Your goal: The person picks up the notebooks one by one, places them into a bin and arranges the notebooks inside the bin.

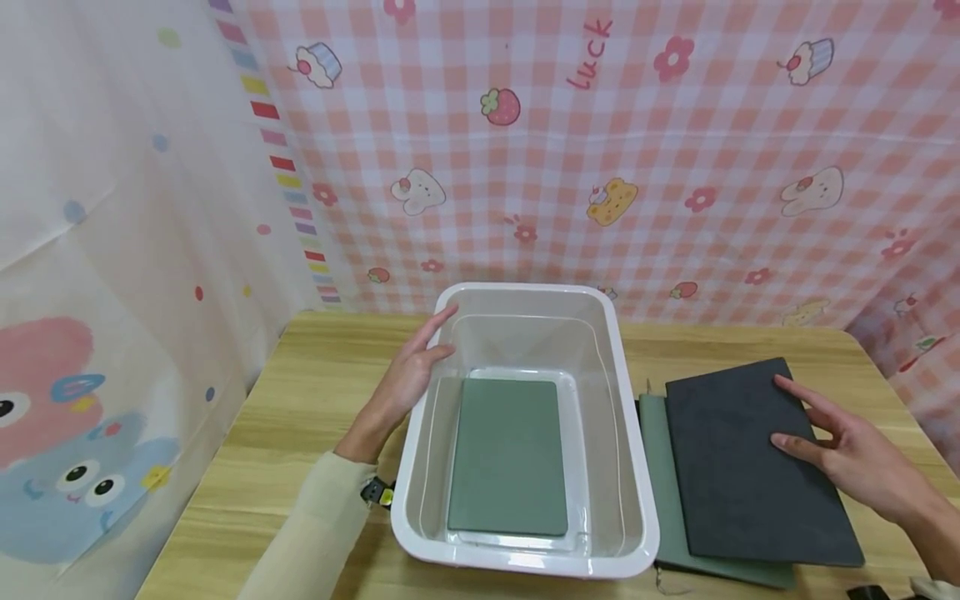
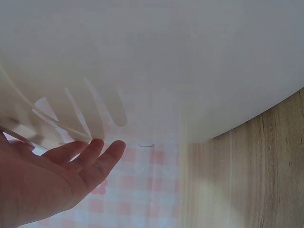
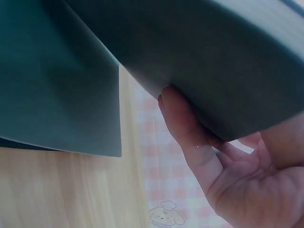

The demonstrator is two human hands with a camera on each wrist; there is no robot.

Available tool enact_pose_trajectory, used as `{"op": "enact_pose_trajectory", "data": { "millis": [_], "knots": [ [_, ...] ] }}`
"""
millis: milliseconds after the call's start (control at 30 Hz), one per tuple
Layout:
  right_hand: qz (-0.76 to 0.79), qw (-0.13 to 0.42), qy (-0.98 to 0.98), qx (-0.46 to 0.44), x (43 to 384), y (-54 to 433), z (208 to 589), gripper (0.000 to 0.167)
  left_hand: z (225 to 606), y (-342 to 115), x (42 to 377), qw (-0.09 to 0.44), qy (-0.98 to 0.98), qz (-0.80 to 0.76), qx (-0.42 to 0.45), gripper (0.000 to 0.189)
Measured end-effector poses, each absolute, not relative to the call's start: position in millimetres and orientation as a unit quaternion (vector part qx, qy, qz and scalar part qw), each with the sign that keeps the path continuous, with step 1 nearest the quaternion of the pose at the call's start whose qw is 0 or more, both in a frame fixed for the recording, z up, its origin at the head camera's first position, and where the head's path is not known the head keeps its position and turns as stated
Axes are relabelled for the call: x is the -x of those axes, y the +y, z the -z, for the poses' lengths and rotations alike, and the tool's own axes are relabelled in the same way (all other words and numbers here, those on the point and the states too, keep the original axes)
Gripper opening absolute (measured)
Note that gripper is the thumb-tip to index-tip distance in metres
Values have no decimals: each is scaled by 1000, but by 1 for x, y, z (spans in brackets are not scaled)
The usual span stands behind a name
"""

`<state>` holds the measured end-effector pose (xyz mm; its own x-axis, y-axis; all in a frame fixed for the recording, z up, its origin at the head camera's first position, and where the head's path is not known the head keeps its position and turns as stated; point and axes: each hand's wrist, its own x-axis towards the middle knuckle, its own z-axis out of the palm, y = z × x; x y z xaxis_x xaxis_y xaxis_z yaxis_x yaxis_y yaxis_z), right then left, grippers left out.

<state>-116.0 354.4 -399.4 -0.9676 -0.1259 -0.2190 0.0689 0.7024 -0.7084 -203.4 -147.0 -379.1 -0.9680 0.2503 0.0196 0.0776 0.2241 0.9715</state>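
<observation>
In the head view my right hand (image 1: 855,454) pinches the right edge of a black notebook (image 1: 742,475). The right wrist view shows that notebook (image 3: 213,71) raised at a tilt, its page edges at the top right and a digit of my right hand (image 3: 237,175) against its cover. Partly hidden beneath it, a green notebook (image 1: 663,492) lies on the table. My left hand (image 1: 405,379) rests at the left rim of a white plastic bin (image 1: 637,500); its fingers lie loosely beside the outer wall (image 2: 142,71) in the left wrist view. Another green notebook (image 1: 510,458) lies flat inside the bin.
The bin stands on a wood-grain table (image 1: 300,442). A pink checked cloth (image 1: 562,167) hangs behind, and a white printed cloth (image 1: 112,250) hangs at the left. A dark edge shows under the green notebook beside the bin, with a thin ribbon at its lower end.
</observation>
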Motion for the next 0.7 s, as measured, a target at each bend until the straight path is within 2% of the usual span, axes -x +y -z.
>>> {"op": "enact_pose_trajectory", "data": {
  "millis": [700],
  "knots": [
    [391, 85, 916, 13, 119, 351, 389, 83, 382, -147, 205, 66, 785, -607, -107, 54]
  ]
}}
